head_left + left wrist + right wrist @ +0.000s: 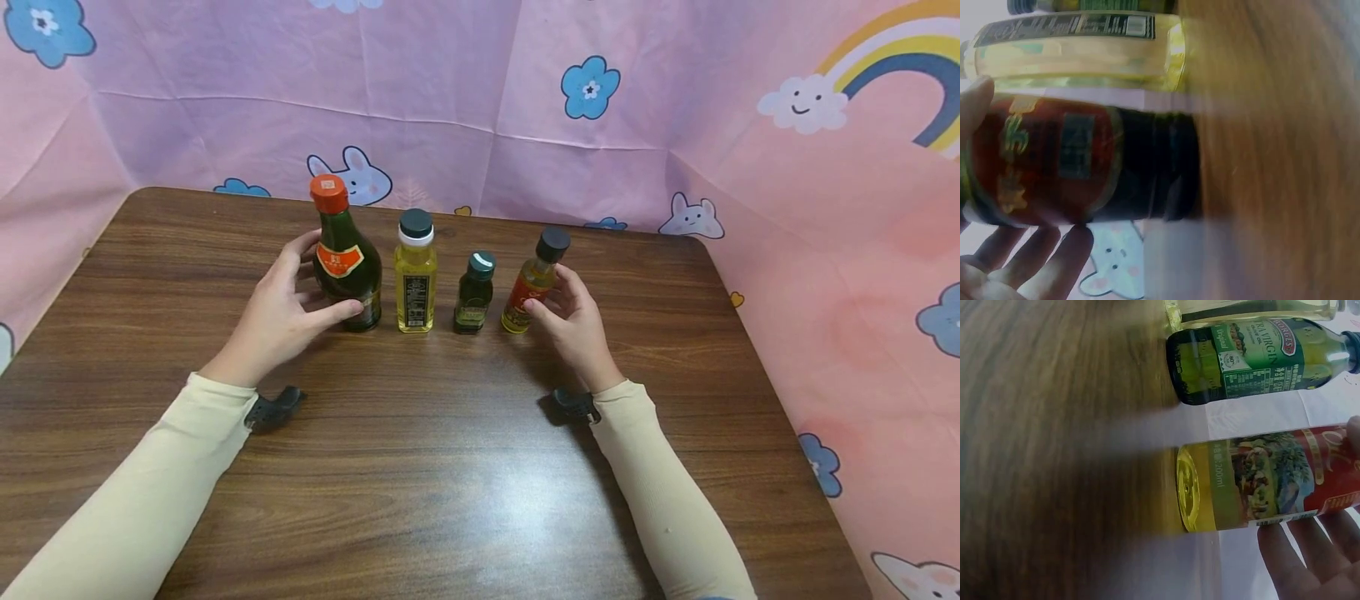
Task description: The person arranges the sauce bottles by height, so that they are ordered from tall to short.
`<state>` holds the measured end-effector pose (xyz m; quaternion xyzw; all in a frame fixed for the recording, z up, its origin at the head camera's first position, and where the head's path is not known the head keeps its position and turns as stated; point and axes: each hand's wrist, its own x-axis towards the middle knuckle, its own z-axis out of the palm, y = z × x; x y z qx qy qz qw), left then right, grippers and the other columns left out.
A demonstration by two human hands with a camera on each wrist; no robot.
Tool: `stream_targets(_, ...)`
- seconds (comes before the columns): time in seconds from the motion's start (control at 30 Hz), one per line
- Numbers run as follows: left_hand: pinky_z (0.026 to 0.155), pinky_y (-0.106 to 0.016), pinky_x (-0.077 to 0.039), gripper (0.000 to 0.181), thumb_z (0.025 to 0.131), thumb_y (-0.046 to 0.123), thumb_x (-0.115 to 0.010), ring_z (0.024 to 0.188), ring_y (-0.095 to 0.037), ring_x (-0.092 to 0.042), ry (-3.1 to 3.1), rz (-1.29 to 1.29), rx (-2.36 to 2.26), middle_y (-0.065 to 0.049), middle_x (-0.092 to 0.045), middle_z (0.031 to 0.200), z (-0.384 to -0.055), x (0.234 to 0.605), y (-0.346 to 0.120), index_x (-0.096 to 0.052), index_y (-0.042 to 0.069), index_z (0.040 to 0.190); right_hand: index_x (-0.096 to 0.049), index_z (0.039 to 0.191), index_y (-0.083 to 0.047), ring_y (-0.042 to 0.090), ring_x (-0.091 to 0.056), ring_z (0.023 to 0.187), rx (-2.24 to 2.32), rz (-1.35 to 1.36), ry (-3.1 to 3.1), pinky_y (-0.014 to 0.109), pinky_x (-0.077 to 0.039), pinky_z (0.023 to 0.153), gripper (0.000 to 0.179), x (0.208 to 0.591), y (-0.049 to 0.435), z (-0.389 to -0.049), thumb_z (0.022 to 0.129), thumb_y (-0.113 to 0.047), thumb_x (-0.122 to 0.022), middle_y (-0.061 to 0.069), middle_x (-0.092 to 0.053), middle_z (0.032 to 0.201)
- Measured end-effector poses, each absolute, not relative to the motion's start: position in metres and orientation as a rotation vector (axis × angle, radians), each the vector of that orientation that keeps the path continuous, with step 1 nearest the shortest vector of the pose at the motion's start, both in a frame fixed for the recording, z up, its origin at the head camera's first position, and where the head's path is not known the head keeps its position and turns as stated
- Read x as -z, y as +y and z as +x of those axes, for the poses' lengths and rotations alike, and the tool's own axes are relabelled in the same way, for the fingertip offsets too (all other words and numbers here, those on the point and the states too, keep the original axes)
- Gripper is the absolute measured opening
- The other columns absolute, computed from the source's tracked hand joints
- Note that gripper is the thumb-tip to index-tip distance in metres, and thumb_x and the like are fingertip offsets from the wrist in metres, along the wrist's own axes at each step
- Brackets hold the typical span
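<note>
On the left, my left hand (281,304) grips a dark green sauce bottle (347,242) with a red cap and an orange neck label. Its thumb lies across the front, and the fingers go behind. The left wrist view shows the bottle's red label (1041,156) between thumb and fingers. My right hand (579,323) holds a small oil bottle (527,292) with a black cap and red label, tilted with its top to the right. Between the hands stand a clear bottle of yellow oil (416,267) and a small dark green olive oil bottle (473,293).
The bottles form a row toward the back of the brown wooden table (390,467). A pink and purple patterned cloth (450,92) hangs behind the table and along its right side. Dark straps (273,408) sit at both wrists.
</note>
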<state>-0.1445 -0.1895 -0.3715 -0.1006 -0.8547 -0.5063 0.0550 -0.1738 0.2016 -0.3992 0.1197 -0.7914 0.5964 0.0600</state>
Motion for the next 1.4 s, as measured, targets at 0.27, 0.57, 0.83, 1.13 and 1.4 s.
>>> stream_targets(0.27,0.108,-0.056,-0.046,0.102,0.085,0.026,-0.088,0.135,-0.036,-0.054,-2.547,-0.218,1.598,-0.014,-0.045,0.148,-0.144,0.376,-0.182,-0.023,0.024,0.163,-0.049,0.149,-0.007,0.034,-0.059,0.128,-1.804,0.383,-2.417,0.048,-0.046,0.111,0.058,0.397,0.202,-0.172,0.096,-0.006,-0.074,0.018,-0.057,0.141)
stream_targets(0.57,0.110,-0.053,-0.045,0.103,0.085,0.029,-0.088,0.135,-0.032,-0.053,-2.556,-0.181,1.591,-0.015,-0.047,0.149,-0.144,0.381,-0.180,-0.023,0.016,0.163,-0.051,0.146,-0.006,0.032,-0.060,0.127,-1.806,0.392,-2.409,0.046,-0.047,0.110,0.057,0.399,0.201,-0.174,0.095,-0.006,-0.075,0.016,-0.058,0.139)
stream_targets(0.83,0.110,-0.053,-0.045,0.101,0.085,0.029,-0.088,0.136,-0.033,-0.053,-2.559,-0.190,1.550,-0.016,-0.048,0.147,-0.144,0.383,-0.181,-0.025,0.016,0.162,-0.050,0.145,-0.005,0.032,-0.060,0.126,-1.812,0.438,-2.377,0.046,-0.047,0.111,0.057,0.402,0.199,-0.174,0.094,-0.005,-0.076,0.016,-0.059,0.137)
stream_targets(1.13,0.107,-0.055,-0.047,0.104,0.086,0.032,-0.087,0.130,-0.037,-0.056,-2.586,-0.189,1.552,-0.018,-0.047,0.148,-0.143,0.382,-0.181,-0.020,0.015,0.164,-0.051,0.146,-0.007,0.032,-0.062,0.125,-1.707,0.420,-2.448,0.044,-0.049,0.109,0.057,0.405,0.201,-0.175,0.094,-0.008,-0.076,0.016,-0.060,0.137)
stream_targets(1.4,0.102,-0.048,-0.052,0.106,0.083,0.034,-0.089,0.123,-0.033,-0.062,-2.582,-0.187,1.496,-0.014,-0.051,0.144,-0.144,0.382,-0.178,-0.022,0.019,0.164,-0.048,0.148,-0.002,0.037,-0.059,0.129,-1.683,0.412,-2.482,0.048,-0.047,0.111,0.059,0.401,0.199,-0.175,0.095,-0.001,-0.073,0.022,-0.057,0.141)
